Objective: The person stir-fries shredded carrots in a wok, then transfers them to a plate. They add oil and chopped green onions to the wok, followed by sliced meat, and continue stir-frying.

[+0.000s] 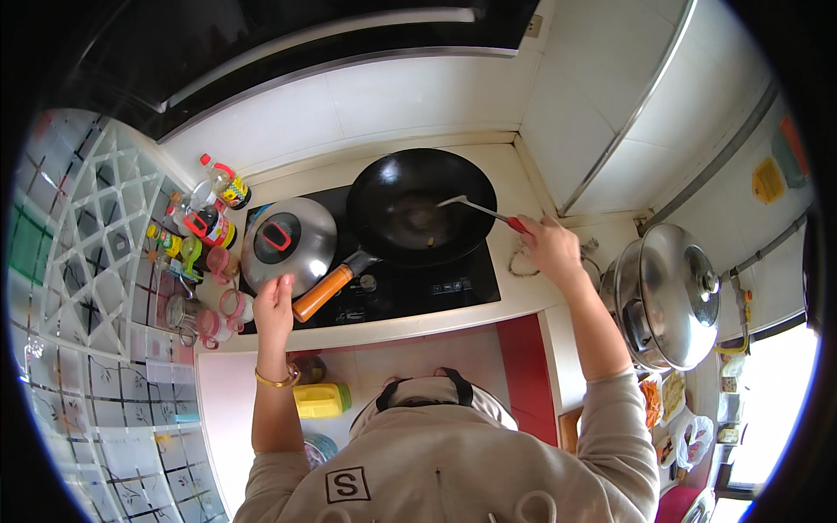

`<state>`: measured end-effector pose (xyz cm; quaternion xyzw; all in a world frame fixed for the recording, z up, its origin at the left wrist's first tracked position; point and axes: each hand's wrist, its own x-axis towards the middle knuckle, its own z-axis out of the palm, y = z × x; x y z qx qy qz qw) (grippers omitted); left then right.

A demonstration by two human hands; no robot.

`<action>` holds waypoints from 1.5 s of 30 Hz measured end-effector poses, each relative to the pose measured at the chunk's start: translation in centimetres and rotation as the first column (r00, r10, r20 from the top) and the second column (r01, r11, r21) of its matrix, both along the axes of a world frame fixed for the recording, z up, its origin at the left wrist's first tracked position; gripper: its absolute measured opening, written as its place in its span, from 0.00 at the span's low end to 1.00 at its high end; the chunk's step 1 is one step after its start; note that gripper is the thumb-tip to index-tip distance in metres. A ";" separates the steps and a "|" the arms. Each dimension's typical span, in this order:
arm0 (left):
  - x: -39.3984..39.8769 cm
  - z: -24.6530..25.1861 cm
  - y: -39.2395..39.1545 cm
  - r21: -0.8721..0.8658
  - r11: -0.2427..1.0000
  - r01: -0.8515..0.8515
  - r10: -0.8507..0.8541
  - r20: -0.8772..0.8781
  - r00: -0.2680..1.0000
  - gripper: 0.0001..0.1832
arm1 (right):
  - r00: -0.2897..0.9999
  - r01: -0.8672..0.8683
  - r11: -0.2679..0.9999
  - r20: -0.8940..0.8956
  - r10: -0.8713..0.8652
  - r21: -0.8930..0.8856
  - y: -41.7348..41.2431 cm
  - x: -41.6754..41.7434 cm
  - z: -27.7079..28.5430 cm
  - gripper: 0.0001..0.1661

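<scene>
My right hand (pixel 553 247) grips the red handle of a metal spatula (pixel 480 208), whose head is over the inside of a black wok (pixel 418 176). The wok sits on a black glass cooktop (pixel 418 287); a small yellowish piece (pixel 430 242) and a little shiny liquid show near its bottom. Its wooden handle (pixel 324 292) points toward me on the left. My left hand (pixel 274 310) is at the near edge of a domed steel lid (pixel 301 225), left of that handle. Its fingers are together, and whether they touch the lid is unclear.
Sauce bottles (pixel 216 225) and pink-lidded jars (pixel 212 325) crowd the counter's left side. A large lidded steel steamer pot (pixel 680 297) stands at right, with plates of cut food (pixel 670 395) nearer me. The black range hood (pixel 314 52) overhangs the back.
</scene>
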<state>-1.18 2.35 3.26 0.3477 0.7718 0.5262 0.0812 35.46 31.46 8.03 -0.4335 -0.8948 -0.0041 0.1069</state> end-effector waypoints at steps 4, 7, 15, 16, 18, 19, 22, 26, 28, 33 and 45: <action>-0.9 -2.2 -3.2 0.104 0.987 -0.120 0.074 0.371 0.926 0.14 | 0.996 -0.066 0.991 -0.051 0.072 0.119 -2.0 1.3 0.1 0.16; -0.8 -3.8 -4.9 0.084 0.971 -0.222 0.148 0.514 0.845 0.13 | 0.994 -0.031 0.986 -0.102 0.049 0.166 -2.6 0.3 -1.9 0.16; -5.5 -10.1 -11.3 -0.001 0.877 -0.480 0.382 0.608 0.696 0.25 | 0.987 0.095 0.995 -0.124 -0.098 -0.033 -2.7 -3.1 -5.2 0.21; -7.1 -11.5 -12.4 -0.039 0.839 -0.543 0.458 0.589 0.665 0.25 | 0.992 0.077 0.997 -0.104 -0.077 -0.008 -2.4 -3.0 -5.5 0.21; -10.4 -14.2 -14.6 -0.008 0.745 -0.667 0.608 0.420 0.674 0.24 | 0.996 0.054 0.993 -0.077 -0.046 0.108 -2.1 -2.8 -5.9 0.21; -12.2 -15.8 -16.0 0.017 0.694 -0.720 0.676 0.329 0.660 0.24 | 0.997 0.045 0.979 -0.070 -0.031 0.200 -2.3 -2.7 -6.0 0.21; -17.7 -17.4 -19.2 0.116 0.611 -0.783 0.764 0.173 0.622 0.16 | 0.991 0.096 0.923 -0.121 -0.055 0.374 -4.4 -3.6 -5.3 0.20; -26.0 -17.9 -23.6 0.061 0.503 -0.862 0.831 -0.309 0.463 0.15 | 0.857 0.072 0.954 -0.507 0.090 0.290 -9.8 -7.1 -3.0 0.14; -30.7 -20.7 -28.2 0.190 0.516 -0.835 0.855 -0.174 0.489 0.15 | 0.796 -0.081 0.988 -0.587 0.145 0.133 -13.8 -10.3 -2.0 0.13; -33.4 -19.0 -26.5 -0.121 0.618 -0.777 0.771 -0.098 0.629 0.18 | 0.700 -0.494 0.744 -0.713 0.032 -0.451 -25.1 -18.2 -3.9 0.11; -36.1 -19.0 -29.3 -0.042 0.682 -0.730 0.718 0.231 0.657 0.20 | 0.680 -0.731 -0.013 -0.730 0.059 -0.682 -38.6 -39.8 -10.9 0.15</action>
